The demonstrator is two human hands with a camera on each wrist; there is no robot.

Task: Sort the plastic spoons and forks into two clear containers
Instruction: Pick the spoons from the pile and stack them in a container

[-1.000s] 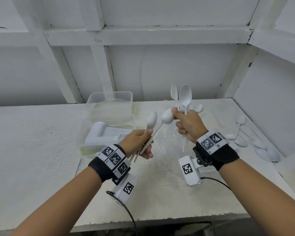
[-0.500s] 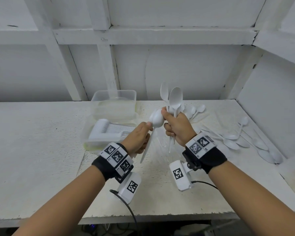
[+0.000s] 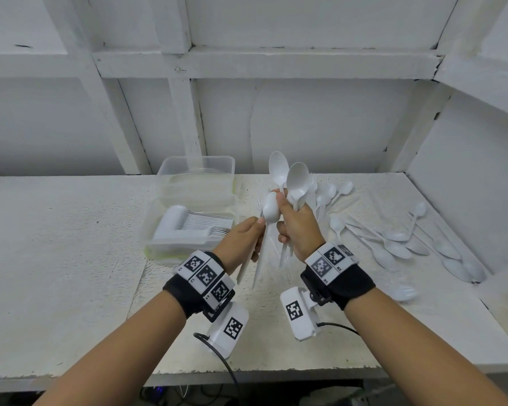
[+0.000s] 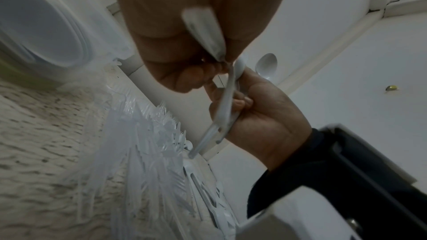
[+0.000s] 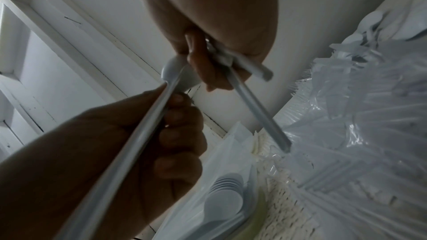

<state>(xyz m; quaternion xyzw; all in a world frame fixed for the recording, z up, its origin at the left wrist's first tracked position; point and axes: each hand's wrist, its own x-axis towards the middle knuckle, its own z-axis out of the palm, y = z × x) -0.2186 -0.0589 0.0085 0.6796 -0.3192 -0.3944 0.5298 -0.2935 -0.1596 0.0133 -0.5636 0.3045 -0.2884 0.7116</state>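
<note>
Spoon handles [image 3: 285, 253] possibly behind hands [image 3: 299, 227]

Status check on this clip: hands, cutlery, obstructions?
Left hand grips white plastic spoons. Right hand grips upright white spoons. Near clear container holds stacked spoons; loose spoons remain right. No obstruction visible.

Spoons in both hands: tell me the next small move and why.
Probably pass the left hand's spoons into the right hand's bunch. Their bowls already touch the right thumb, and the near container beside the left hand holds a neat stack of spoons, so one gathered bundle could go in together.
</note>
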